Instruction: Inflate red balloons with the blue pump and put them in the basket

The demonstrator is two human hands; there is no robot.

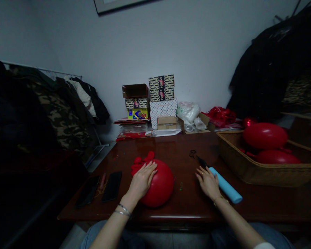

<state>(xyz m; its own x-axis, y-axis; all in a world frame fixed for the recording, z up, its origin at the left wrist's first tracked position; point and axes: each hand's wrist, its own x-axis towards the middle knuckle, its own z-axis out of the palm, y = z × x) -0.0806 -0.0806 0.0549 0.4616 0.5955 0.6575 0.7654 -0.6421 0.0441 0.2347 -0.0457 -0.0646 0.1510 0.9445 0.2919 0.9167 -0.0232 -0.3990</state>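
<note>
My left hand (143,178) lies on the upper left of an inflated red balloon (163,186), its fingers stretched out over the curved surface. Behind that hand, several small limp red balloons (142,162) are heaped against the big one. My right hand (208,183) is open on the tabletop, fingers spread. It is beside a light blue balloon pump (226,186) with a black nozzle (202,162); whether the fingers touch the pump I cannot tell. Beyond the nozzle is a pair of dark-handled scissors (192,153).
A wicker basket (248,174) with red balloons (265,136) stands on the right of the brown table (186,211). Two dark flat phone-like objects (112,186) lie at left. Stacked boxes (162,88) and plastic bags (188,111) line the back. A green scrap (181,186) lies between my hands.
</note>
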